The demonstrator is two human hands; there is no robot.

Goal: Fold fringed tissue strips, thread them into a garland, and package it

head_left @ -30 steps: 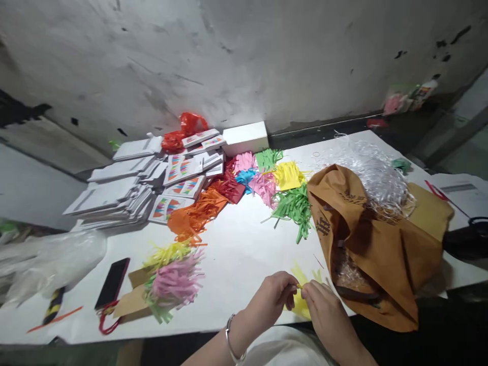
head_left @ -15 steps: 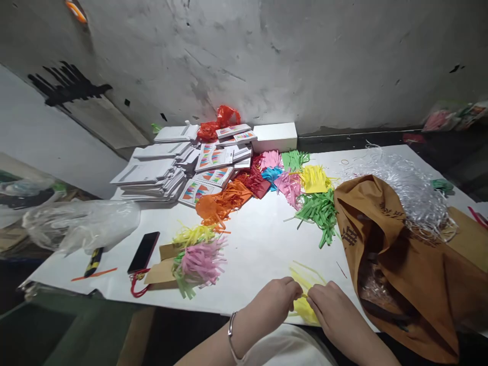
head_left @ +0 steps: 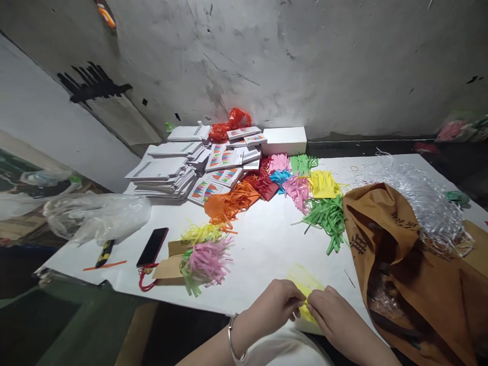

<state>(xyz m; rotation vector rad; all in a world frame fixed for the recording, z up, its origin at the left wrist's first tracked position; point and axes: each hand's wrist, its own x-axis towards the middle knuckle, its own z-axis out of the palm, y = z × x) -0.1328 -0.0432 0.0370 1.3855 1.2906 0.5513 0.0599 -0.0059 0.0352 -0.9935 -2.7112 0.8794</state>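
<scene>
Yellow fringed paper (head_left: pixel 313 311) lies at the table's front edge, its strips blurred. My left hand (head_left: pixel 277 301), with a silver bangle on the wrist, pinches the paper from the left. My right hand (head_left: pixel 331 311) pinches it from the right, and the fingertips of both hands almost meet. Left of my hands, pink fringed paper (head_left: pixel 209 260) and yellow strips (head_left: pixel 201 233) rest beside brown cardboard (head_left: pixel 168 270). Farther back are orange (head_left: pixel 232 202), green (head_left: pixel 330 221) and yellow (head_left: pixel 322 184) fringed bundles.
White packets (head_left: pixel 158 170) are stacked at the back left, near a white box (head_left: pixel 284 141). A phone (head_left: pixel 152 247), a cutter (head_left: pixel 104 253) and a clear plastic bag (head_left: pixel 99 216) lie left. Brown cloth (head_left: pixel 427 284) and white stringy material (head_left: pixel 427 198) cover the right side.
The view has shifted, so the table's contents appear a little farther right. Both hands stay on the yellow paper, with the left fingers slightly repositioned.
</scene>
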